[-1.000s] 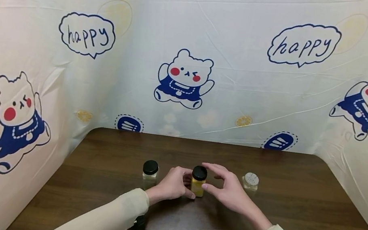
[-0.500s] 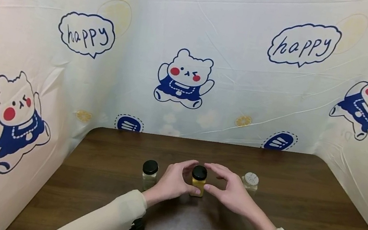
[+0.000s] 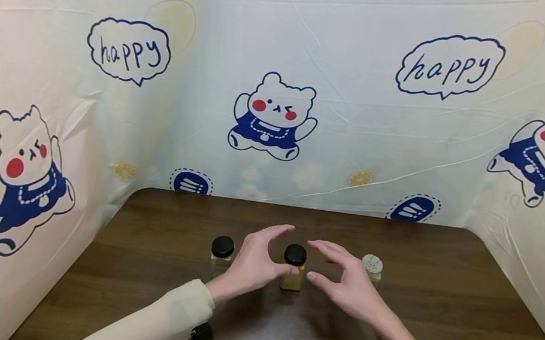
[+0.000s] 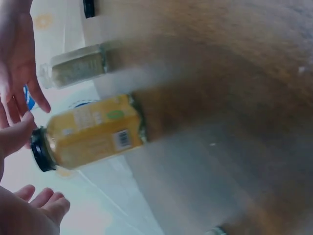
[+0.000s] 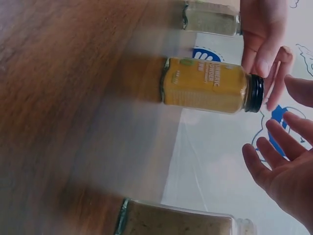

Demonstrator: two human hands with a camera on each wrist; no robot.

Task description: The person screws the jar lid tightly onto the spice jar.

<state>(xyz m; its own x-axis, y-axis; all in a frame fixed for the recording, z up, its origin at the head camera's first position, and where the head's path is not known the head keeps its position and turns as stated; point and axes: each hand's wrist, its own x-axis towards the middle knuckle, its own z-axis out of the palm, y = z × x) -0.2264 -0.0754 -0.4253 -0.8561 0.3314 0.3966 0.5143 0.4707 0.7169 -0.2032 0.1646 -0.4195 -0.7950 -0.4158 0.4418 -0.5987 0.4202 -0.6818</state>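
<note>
The left hand (image 3: 253, 262) and right hand (image 3: 354, 286) spread wide, holding nothing, either side of the yellow jar (image 3: 291, 283), lower centre; its black lid (image 3: 296, 254) looks done, while the shaker jar (image 3: 372, 267), lower right, lacks one.

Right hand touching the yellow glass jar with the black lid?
Apart. In the head view, a narrow strip of brown wooden table shows between the thumb of the right hand and the yellow, black-lidded glass jar.
</note>
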